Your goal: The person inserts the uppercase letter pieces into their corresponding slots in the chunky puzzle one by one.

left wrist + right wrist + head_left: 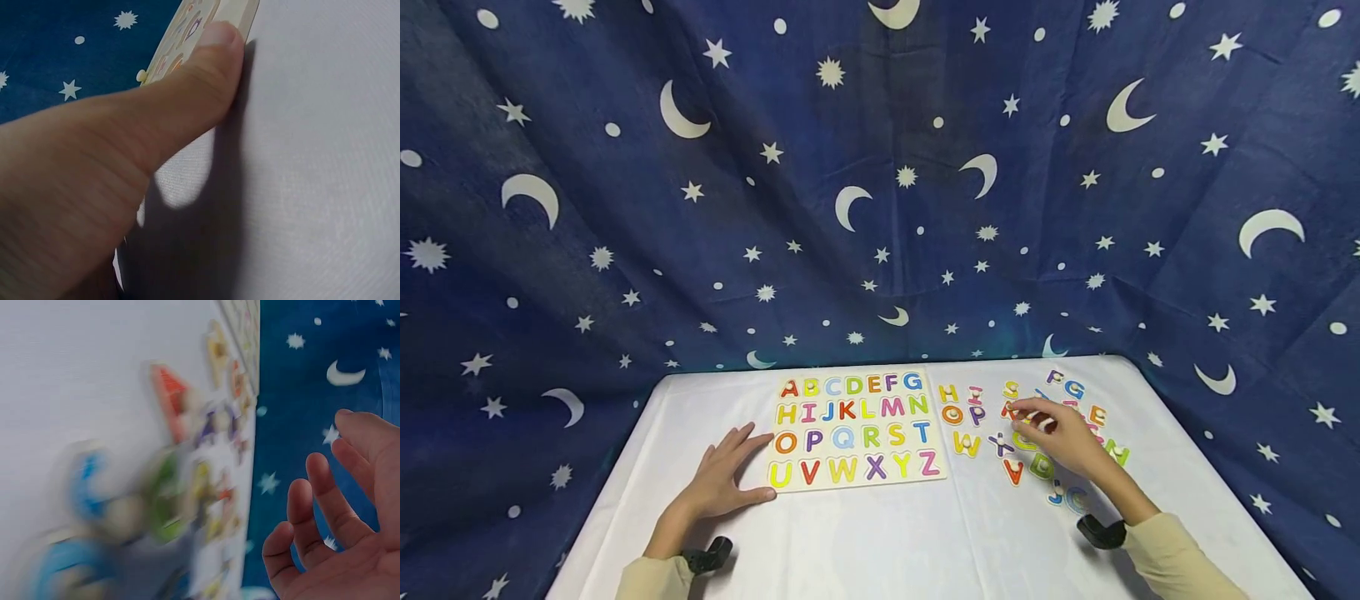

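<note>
A pale alphabet puzzle board (857, 489) lies mid-table, with rows of coloured letters A to Z. Small knobs show on its A (788, 388) and B (810, 387); one knob (142, 75) sticks up in the left wrist view. My left hand (726, 475) rests at the board's left side with fingers spread, and its thumb (209, 69) touches the edge. Above the loose knobbed letter pieces hovers my right hand (1063, 437), its fingers loosely bent and holding nothing in the right wrist view. Beneath its fingertips lies a red letter piece (1008, 410), partly hidden.
Loose letters spread right of the board, among them a yellow W (966, 444), a purple X (1001, 445), a red V (1013, 472) and a blue J (1056, 493). Behind the white table (880, 542) hangs a dark blue curtain (805, 250) with moons and stars.
</note>
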`<control>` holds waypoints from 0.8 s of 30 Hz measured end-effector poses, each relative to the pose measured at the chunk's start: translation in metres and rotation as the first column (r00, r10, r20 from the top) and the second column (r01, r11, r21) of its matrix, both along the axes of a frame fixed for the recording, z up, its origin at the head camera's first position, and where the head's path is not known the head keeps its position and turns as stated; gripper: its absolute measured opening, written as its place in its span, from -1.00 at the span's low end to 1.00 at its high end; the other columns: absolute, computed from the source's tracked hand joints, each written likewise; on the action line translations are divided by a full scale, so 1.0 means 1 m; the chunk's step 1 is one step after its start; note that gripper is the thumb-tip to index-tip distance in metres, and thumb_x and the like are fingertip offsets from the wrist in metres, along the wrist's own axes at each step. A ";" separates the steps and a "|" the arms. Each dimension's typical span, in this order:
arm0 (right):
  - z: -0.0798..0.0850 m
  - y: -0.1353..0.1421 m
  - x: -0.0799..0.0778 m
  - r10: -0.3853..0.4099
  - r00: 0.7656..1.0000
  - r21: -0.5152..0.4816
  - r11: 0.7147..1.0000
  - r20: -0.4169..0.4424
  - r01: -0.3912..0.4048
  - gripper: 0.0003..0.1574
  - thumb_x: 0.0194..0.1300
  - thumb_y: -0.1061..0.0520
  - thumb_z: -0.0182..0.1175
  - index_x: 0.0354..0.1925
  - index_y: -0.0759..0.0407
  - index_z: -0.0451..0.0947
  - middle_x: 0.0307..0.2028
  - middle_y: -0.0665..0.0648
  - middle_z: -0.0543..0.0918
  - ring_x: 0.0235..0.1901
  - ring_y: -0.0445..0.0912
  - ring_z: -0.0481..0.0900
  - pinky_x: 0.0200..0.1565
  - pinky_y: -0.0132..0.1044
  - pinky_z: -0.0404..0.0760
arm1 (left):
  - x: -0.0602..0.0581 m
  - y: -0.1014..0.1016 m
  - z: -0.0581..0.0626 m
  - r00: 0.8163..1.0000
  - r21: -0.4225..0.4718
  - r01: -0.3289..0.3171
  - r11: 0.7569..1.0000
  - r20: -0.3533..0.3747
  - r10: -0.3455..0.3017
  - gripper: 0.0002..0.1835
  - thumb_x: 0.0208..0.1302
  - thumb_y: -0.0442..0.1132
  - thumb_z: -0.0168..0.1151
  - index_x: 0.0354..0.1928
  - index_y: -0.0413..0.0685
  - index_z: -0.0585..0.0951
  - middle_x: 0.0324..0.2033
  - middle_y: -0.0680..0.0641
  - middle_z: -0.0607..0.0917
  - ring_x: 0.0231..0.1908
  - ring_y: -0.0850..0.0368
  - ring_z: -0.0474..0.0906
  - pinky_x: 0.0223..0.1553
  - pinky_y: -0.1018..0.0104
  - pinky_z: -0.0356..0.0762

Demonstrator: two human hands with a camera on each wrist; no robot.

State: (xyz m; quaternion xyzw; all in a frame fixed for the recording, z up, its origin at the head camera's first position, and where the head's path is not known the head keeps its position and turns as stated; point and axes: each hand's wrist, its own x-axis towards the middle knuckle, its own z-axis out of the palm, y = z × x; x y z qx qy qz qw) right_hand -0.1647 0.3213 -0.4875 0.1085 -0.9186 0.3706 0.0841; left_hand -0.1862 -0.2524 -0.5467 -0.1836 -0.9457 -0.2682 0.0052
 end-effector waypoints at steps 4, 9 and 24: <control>-0.019 0.020 0.028 -0.040 0.999 -0.030 0.999 -0.023 0.039 -0.61 0.29 0.11 0.46 0.07 0.14 0.70 -0.22 -0.01 0.75 -0.37 -0.25 0.57 -0.36 -0.41 0.57 | -0.002 0.001 0.001 1.000 -0.001 -0.008 1.000 -0.001 0.008 0.06 -0.17 0.48 0.51 0.40 0.20 0.45 0.49 -0.36 0.26 0.48 -0.50 0.02 0.34 -0.64 -0.18; -0.036 0.036 0.061 -0.098 0.995 -0.066 0.993 -0.032 0.096 -0.65 0.22 0.19 0.50 0.00 0.14 0.72 -0.29 -0.01 0.71 -0.42 -0.25 0.54 -0.41 -0.42 0.54 | 0.000 0.005 0.009 1.000 -0.015 -0.010 1.000 0.009 0.010 0.03 -0.16 0.37 0.58 0.39 0.12 0.48 0.48 -0.41 0.26 0.46 -0.54 0.03 0.32 -0.66 -0.14; -0.057 0.058 0.099 -0.208 0.978 0.043 0.977 -0.033 0.210 -0.74 0.08 0.12 0.60 -0.25 -0.12 0.77 -0.21 -0.08 0.72 -0.18 -0.40 0.57 -0.17 -0.68 0.47 | 0.005 0.008 0.013 0.999 -0.011 -0.020 1.000 0.025 0.021 0.03 -0.15 0.31 0.61 0.40 0.06 0.49 0.48 -0.42 0.25 0.48 -0.54 0.01 0.33 -0.65 -0.18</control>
